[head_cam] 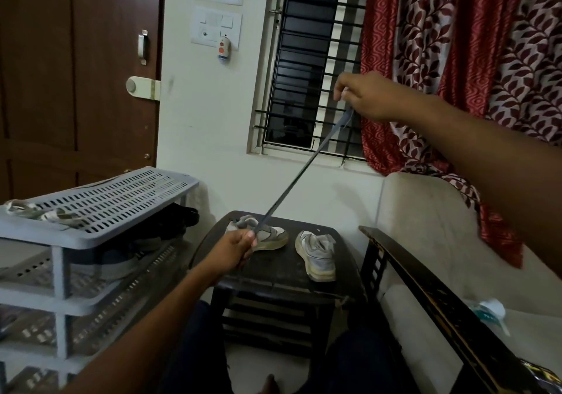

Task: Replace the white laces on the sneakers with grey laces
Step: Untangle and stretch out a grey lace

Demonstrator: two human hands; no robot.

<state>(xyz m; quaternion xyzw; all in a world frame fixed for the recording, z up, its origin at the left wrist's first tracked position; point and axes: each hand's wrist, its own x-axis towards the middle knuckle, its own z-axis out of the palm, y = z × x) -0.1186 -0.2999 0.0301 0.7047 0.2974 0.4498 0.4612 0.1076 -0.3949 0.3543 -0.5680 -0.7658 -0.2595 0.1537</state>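
Observation:
A grey lace (299,172) is stretched taut on a diagonal between my two hands. My left hand (235,249) grips its lower end just in front of the left sneaker (269,234). My right hand (365,97) pinches its upper end, raised high before the window. Both white-and-grey sneakers lie on a small dark table (273,275); the right sneaker (317,256) lies apart, toe toward me, with no lace visible in it. White laces (39,213) lie bundled on top of the shoe rack.
A grey plastic shoe rack (91,241) with shoes on its shelves stands at left. A sofa with a dark wooden arm (425,290) is at right. A barred window (313,58), red curtain and brown door are behind. My knees are below the table.

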